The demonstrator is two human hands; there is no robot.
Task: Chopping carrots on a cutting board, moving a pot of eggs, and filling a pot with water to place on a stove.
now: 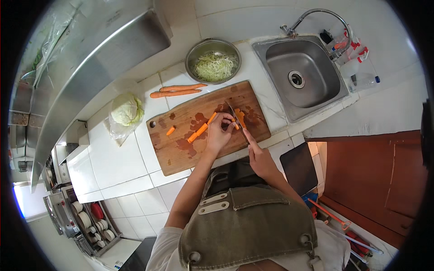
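On a wooden cutting board [176, 154] with damp patches, my left hand [219, 130] steadies a piece of carrot [236, 126] with curled fingers. My right hand [261, 156] grips a kitchen knife [234, 111], its blade pointing away from me and close beside the left fingertips. Thin carrot slices [240, 117] lie just right of the blade. Cut carrot sticks [198, 133] rest in a line left of my left hand, partly hidden by it. A small carrot end piece [171, 130] sits apart near the board's left side.
Behind the board are two whole carrots [176, 93] and a steel bowl [191, 69] of shredded cabbage [215, 66]. A cabbage in a plastic bag [125, 110] stands left. To the right is a steel sink [305, 101] with a flexible faucet [325, 11] and spray bottles [352, 66].
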